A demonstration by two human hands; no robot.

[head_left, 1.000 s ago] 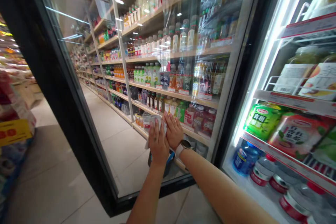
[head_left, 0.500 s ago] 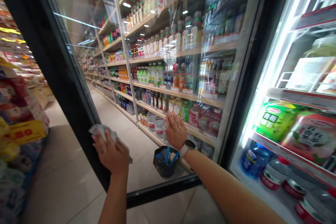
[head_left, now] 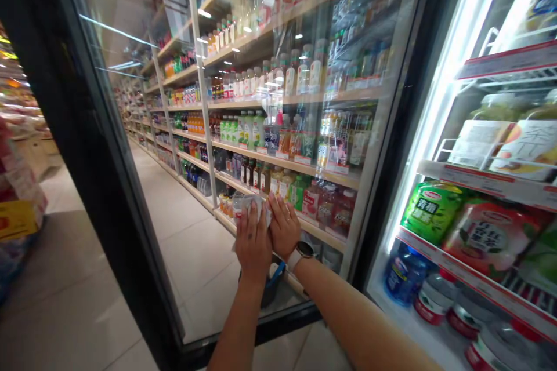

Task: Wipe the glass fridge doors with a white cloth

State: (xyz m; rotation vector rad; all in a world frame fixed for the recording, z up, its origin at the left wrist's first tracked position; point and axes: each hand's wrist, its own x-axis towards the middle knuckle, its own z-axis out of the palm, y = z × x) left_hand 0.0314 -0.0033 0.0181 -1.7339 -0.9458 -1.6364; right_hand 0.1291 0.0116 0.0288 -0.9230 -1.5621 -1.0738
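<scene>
Left hand (head_left: 252, 239) pressing a white cloth (head_left: 256, 204) against glass door (head_left: 183, 266).

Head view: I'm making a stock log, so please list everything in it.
black-framed glass door: one, clear and black, centre
white cloth: one, white, against the glass
wooden shelves: several, pale, beyond the glass
plastic drink bottles: many, mixed, on those shelves
dark bin: one, partly hidden, low behind the glass
green drink packs: two, green, fridge at right
red drink pack: one, red, between them
blue-labelled bottle: one, blue, fridge bottom
red-labelled clear bottles: at least three, beside it
white-labelled bottles: two, yellow-green, above the packs
yellow sign: one, yellow, far left
tiled floor: one, pale, below
round-faced watch: one, dark face, right wrist
left hand: one, bare, on the cloth
right hand: one, bare, beside it
</scene>
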